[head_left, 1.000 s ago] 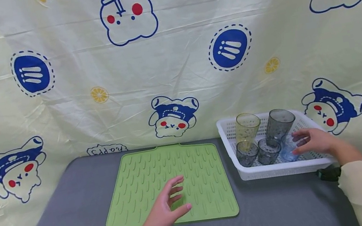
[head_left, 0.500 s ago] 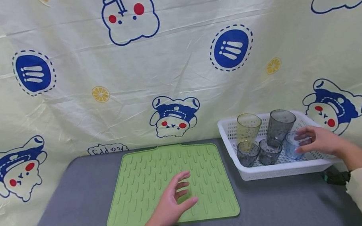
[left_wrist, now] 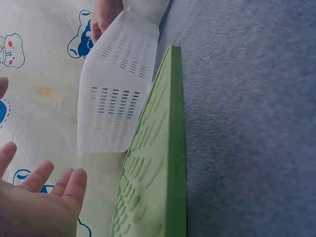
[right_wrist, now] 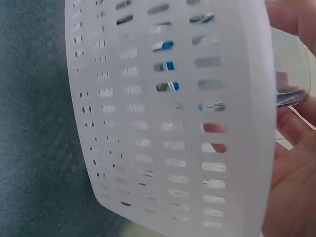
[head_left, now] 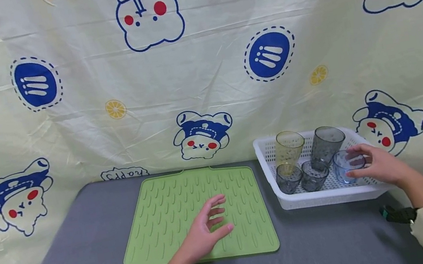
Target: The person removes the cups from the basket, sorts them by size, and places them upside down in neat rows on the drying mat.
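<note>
Right now the blue glass (head_left: 342, 170) is inside the white basket (head_left: 333, 197), pinched between the thumb and fingers of the right hand (head_left: 378, 164), which reaches in from four o'clock; whether its base touches the basket floor, I cannot tell. From it, two small grey glasses (head_left: 315, 177) line up toward nine o'clock, a tall grey glass (head_left: 329, 142) leans at eleven and a yellow glass (head_left: 289, 149) stands at ten. Farther out at nine lies the green mat (head_left: 188, 192), the left hand (head_left: 206, 234) above its five-o'clock part, fingers spread.

Grey table (head_left: 84, 253) bearing green mat (head_left: 170, 212), white basket (head_left: 333, 197)
</note>
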Demonstrator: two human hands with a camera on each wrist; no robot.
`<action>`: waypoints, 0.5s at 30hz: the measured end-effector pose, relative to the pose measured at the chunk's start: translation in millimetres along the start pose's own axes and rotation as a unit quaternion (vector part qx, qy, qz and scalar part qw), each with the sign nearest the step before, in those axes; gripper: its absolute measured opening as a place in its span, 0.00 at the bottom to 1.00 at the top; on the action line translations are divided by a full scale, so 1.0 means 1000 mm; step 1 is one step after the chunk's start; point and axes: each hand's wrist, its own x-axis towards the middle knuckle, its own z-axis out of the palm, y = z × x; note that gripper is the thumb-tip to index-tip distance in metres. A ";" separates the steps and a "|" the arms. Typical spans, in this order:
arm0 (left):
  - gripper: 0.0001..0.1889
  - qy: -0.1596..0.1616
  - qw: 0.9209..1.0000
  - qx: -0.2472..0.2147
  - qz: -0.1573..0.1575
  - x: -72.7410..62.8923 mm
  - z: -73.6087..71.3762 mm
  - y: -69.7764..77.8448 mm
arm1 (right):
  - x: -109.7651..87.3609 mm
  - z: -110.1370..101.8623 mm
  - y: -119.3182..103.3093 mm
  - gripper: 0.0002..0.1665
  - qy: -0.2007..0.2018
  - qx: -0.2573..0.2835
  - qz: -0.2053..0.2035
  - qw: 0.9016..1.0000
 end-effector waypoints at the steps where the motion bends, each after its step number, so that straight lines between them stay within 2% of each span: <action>1: 0.36 0.000 1.000 0.000 0.000 0.001 0.000 0.000 | -0.001 0.000 -0.002 0.48 0.003 0.001 -0.001 1.000; 10: 0.34 -0.003 1.000 0.005 0.006 0.009 0.003 0.001 | -0.014 0.009 -0.019 0.50 0.043 0.021 -0.001 0.999; 15: 0.34 -0.006 1.000 0.000 0.010 0.013 0.005 0.000 | -0.018 0.015 -0.027 0.49 0.069 0.035 -0.015 0.997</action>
